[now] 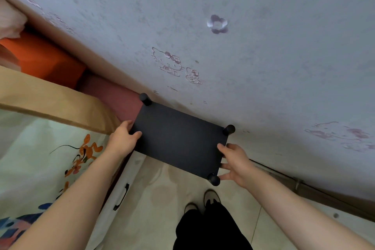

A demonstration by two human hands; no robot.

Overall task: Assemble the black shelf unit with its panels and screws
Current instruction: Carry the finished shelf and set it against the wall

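Since I wanted it square to the wall (243, 36), my left hand (123, 138) & right hand (235, 162) gripped opposite short edges of the black shelf unit (180, 140), held level above the floor (166, 199) beside the bed (50, 138).

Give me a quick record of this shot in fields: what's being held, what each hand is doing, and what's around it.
held item: black shelf panel with round black posts at three visible corners
left hand: grips the panel's left edge
right hand: grips the panel's right edge, near a corner post
position: panel close to the wall
below: tiled floor
left side: bed with cartoon-print sheet
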